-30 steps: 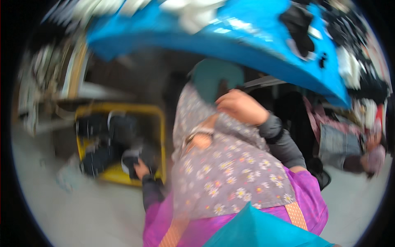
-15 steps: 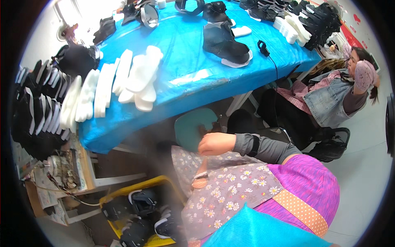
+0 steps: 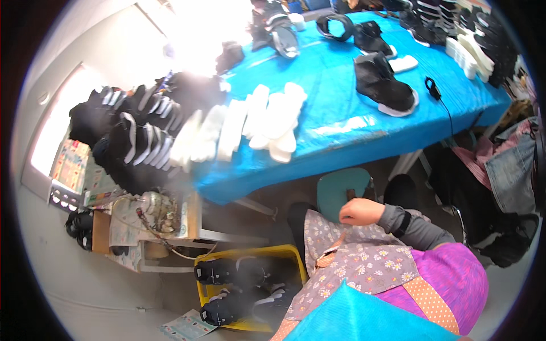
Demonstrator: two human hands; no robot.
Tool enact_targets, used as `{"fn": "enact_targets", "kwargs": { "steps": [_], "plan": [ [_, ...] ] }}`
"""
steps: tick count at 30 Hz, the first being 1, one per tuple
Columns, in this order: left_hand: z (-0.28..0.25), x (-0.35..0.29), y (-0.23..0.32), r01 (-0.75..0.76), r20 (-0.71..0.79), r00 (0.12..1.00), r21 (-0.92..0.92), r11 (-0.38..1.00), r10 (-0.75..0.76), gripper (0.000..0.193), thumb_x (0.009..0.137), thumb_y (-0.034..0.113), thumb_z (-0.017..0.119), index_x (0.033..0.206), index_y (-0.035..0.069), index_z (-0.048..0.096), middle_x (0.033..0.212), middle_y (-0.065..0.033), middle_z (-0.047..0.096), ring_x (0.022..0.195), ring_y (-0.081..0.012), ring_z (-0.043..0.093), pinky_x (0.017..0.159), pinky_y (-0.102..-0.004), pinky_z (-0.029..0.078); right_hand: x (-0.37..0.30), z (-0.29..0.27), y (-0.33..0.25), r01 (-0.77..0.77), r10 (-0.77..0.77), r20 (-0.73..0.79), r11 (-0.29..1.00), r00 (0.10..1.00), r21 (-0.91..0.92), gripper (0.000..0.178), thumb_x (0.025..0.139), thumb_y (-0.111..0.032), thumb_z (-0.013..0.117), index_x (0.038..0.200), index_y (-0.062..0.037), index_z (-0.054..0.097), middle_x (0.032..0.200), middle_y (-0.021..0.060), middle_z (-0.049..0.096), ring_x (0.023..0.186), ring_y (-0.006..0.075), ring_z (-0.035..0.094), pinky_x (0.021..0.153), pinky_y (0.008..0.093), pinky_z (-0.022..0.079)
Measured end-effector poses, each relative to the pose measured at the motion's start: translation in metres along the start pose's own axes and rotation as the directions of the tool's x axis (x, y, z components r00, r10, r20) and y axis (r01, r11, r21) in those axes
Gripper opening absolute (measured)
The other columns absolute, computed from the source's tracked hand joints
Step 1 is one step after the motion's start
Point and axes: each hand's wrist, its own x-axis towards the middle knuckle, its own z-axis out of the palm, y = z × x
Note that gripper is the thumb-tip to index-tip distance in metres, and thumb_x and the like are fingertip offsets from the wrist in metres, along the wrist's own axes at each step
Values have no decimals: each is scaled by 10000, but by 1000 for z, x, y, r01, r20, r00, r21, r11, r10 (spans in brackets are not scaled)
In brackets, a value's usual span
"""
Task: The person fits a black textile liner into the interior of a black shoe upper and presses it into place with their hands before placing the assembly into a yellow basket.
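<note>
Yellow crate [image 3: 200, 284] sits on the floor, near and left of us, with black shoes [image 3: 239, 287] lying inside it. We see our right hand [image 3: 362, 211] loosely curled over our lap on the floral apron [image 3: 364, 267], holding nothing we can make out; a small dark thing by the teal stool [image 3: 343, 190] touches its far side, unclear what. Our left hand is out of view, so we cannot tell its state. The crate lies down and to the left of that right hand, well apart from it. Blue-covered bench [image 3: 341, 122] with white insoles [image 3: 250, 122] lies far, beyond the stool.
</note>
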Motion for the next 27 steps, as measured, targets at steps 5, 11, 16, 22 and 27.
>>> {"fn": "enact_targets", "kwargs": {
  "steps": [5,11,16,22,27],
  "plan": [
    [-5,-8,0,4,3,1000,-7,1000,-4,456,960,465,558,898,61,762,894,-181,741,884,-374,703,809,-482,531,-15,1,2,-133,131,31,989,991,65,155,893,-168,656,924,-27,712,879,157,696,854,366,666,762,443,529],
    [-17,-21,20,-52,53,997,35,998,51,463,958,472,556,887,63,761,882,-175,741,873,-373,704,800,-482,532,-32,12,17,-92,92,5,996,996,23,161,875,-180,689,916,-31,736,885,154,708,843,355,678,744,444,536],
    [-26,-18,28,-98,193,979,162,982,66,469,957,478,553,878,64,760,872,-171,742,864,-372,705,793,-482,533,-27,10,12,-92,97,-84,994,992,65,151,868,-178,700,904,-37,741,863,150,713,807,346,687,718,435,543],
    [-79,-5,129,-311,347,923,414,855,168,476,955,485,550,867,66,760,861,-165,742,853,-371,706,784,-481,535,-21,10,4,-108,98,57,975,994,192,228,920,-241,691,1023,-46,746,929,146,733,832,321,702,751,396,545],
    [-91,-39,365,-837,-358,535,-100,539,765,342,988,333,617,1104,29,722,1036,-184,727,968,-333,708,806,-378,537,23,3,-48,154,-150,-38,975,988,159,226,919,-267,679,940,-43,698,878,151,688,842,360,661,748,444,526]
  ]
}}
